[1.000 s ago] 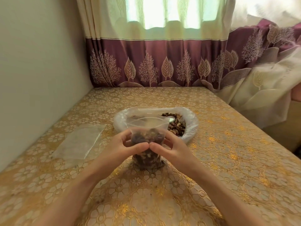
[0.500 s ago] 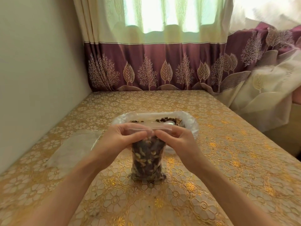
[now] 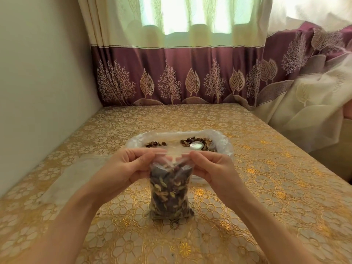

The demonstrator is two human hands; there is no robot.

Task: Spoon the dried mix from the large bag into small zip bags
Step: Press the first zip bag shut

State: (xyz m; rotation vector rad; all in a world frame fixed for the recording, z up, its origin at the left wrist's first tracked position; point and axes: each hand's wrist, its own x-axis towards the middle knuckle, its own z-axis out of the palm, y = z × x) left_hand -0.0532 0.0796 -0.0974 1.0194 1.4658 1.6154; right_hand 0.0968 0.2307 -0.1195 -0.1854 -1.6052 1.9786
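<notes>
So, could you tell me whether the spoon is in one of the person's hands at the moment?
No, the spoon lies in the large bag, while the left hand and right hand pinch the small zip bag top.

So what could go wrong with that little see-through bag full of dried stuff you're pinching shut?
The small clear zip bag of dried mix is packed high, so pieces might catch in the seal that the left hand and right hand pinch, leaving it part open. It stands on its narrow bottom on the gold flowered tablecloth; once released it may topple toward the large open plastic bag.
</notes>
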